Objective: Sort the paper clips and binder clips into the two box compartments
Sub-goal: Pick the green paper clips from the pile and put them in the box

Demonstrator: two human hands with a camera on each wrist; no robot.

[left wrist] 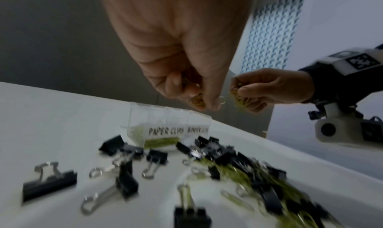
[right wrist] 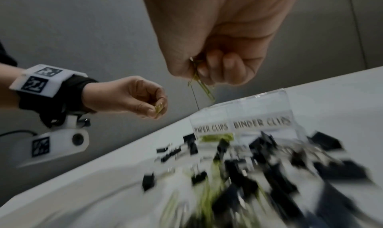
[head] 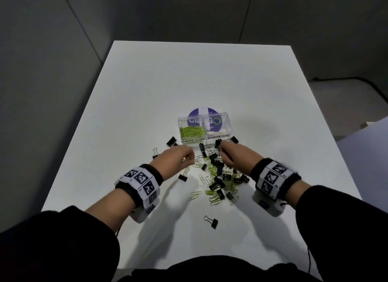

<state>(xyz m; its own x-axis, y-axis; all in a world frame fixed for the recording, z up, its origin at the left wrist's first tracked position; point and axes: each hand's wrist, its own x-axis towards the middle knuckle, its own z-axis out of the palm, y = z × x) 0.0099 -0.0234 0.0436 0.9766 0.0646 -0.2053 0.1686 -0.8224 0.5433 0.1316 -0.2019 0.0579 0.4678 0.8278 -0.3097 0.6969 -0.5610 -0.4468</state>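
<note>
A clear two-compartment box (head: 204, 134) stands mid-table, labelled PAPER CLIPS left and BINDER CLIPS right. Green paper clips (head: 192, 131) lie in its left compartment; the right one looks empty. A mixed pile (head: 218, 172) of black binder clips and green paper clips lies in front of the box. My left hand (head: 184, 155) hovers left of the pile, its fingers pinching green paper clips (left wrist: 199, 99). My right hand (head: 225, 151) hovers over the pile near the box front, pinching green paper clips (right wrist: 202, 84) that dangle from its fingers.
The white table (head: 147, 92) ends at edges on all sides, with grey walls behind. A purple round sticker (head: 204, 116) shows behind the box. A lone binder clip (head: 212, 222) lies near me; others (head: 172, 142) are scattered left of the box.
</note>
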